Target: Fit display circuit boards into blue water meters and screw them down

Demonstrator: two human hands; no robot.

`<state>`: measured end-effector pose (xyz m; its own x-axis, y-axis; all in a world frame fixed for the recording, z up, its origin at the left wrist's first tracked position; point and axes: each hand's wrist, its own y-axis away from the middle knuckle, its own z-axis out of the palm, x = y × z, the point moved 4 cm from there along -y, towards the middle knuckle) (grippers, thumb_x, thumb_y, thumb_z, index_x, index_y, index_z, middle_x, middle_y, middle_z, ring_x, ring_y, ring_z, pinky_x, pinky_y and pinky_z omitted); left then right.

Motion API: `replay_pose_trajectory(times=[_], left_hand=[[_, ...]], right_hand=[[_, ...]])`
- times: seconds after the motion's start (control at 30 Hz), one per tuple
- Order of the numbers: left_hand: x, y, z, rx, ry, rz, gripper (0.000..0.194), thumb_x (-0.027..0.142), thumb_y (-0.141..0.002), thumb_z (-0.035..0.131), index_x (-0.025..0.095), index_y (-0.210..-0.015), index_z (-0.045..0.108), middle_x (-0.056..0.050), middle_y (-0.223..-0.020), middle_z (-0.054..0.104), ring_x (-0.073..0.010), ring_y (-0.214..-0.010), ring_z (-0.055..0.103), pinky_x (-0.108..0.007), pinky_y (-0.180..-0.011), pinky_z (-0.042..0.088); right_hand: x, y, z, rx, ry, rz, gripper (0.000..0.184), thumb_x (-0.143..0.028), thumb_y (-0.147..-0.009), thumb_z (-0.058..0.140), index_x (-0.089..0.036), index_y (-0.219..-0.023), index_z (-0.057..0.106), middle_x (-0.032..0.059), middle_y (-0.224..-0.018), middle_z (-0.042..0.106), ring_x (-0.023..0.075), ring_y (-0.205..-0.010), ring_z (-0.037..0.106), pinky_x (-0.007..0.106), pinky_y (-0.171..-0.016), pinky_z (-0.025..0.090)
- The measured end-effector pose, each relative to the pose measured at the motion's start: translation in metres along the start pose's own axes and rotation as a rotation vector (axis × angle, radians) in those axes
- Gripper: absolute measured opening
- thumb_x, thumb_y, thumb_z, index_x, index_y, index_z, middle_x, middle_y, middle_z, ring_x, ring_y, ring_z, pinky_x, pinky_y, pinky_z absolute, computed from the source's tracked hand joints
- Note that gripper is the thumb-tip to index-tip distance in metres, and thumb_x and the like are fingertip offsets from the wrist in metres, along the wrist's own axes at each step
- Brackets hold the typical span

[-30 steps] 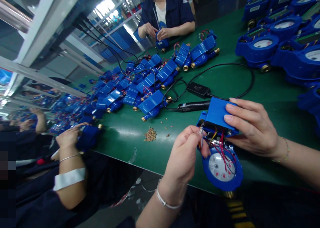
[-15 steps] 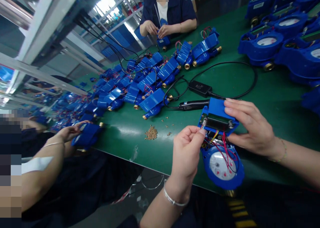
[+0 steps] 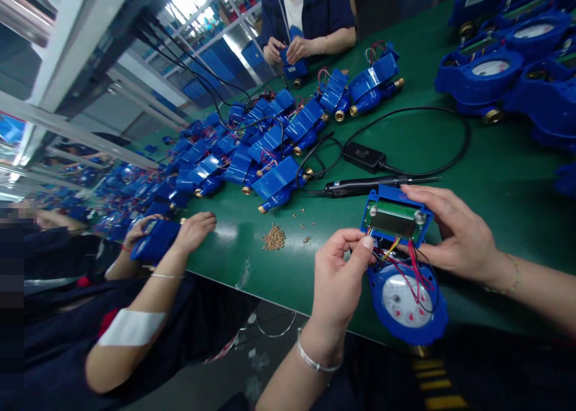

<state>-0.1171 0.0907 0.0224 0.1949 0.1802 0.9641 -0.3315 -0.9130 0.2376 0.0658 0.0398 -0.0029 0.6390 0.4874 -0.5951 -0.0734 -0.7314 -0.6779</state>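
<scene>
A blue water meter point(image 3: 405, 327) lies in front of me on the green workbench, its round white dial point(image 3: 407, 300) facing up. Behind the dial, a blue box with a green circuit board and a grey display point(image 3: 392, 220) is tipped towards me. My right hand point(image 3: 463, 237) grips this box along its right side, fingers on the top edge and thumb below. At the box's lower left corner, my left hand point(image 3: 342, 264) pinches thin coloured wires between thumb and forefinger. Red, yellow and black wires point(image 3: 416, 267) hang from the box over the dial.
A black electric screwdriver point(image 3: 360, 186) lies just behind the box, its cable joined to a black adapter point(image 3: 363, 157). Brass screws point(image 3: 273, 238) form a pile at left. Blue meters point(image 3: 279, 180) crowd the bench, more at right point(image 3: 488, 75). Co-workers sit opposite and at left.
The box has turned in my hands, so its display and green board now show plainly. More of the screwdriver is visible. The left co-worker's hand has reached out over the bench.
</scene>
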Motion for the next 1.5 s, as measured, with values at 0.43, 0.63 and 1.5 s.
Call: replay_pose_trajectory(times=[0.43, 0.63, 1.5], left_hand=[[0.004, 0.006, -0.002, 0.044, 0.129, -0.11, 0.016, 0.025, -0.072, 0.073, 0.016, -0.062, 0.064, 0.004, -0.054, 0.058, -0.0061, -0.053, 0.047, -0.019, -0.054, 0.036], [0.007, 0.009, 0.0, 0.0, 0.115, -0.116, 0.018, 0.025, -0.072, 0.073, 0.016, -0.06, 0.064, 0.005, -0.052, 0.058, -0.0058, -0.052, 0.047, -0.019, -0.054, 0.036], [0.002, 0.009, 0.007, 0.03, 0.399, -0.23, 0.01, 0.016, -0.068, 0.074, 0.015, -0.066, 0.064, 0.005, -0.055, 0.061, -0.0037, -0.05, 0.05, -0.017, -0.053, 0.037]], right_hand=[[-0.014, -0.008, -0.004, 0.001, -0.081, -0.136, 0.07, -0.017, -0.082, 0.068, -0.022, -0.145, 0.037, 0.012, -0.136, 0.048, 0.0315, -0.131, 0.044, 0.052, -0.108, 0.044], [-0.018, -0.01, -0.006, 0.011, -0.086, -0.129, 0.069, -0.02, -0.084, 0.067, -0.025, -0.146, 0.037, 0.0096, -0.138, 0.047, 0.0332, -0.13, 0.044, 0.054, -0.108, 0.045], [-0.016, -0.01, -0.01, 0.013, -0.054, -0.172, 0.064, -0.026, -0.089, 0.063, -0.029, -0.146, 0.035, 0.0071, -0.138, 0.045, 0.0329, -0.131, 0.043, 0.058, -0.109, 0.042]])
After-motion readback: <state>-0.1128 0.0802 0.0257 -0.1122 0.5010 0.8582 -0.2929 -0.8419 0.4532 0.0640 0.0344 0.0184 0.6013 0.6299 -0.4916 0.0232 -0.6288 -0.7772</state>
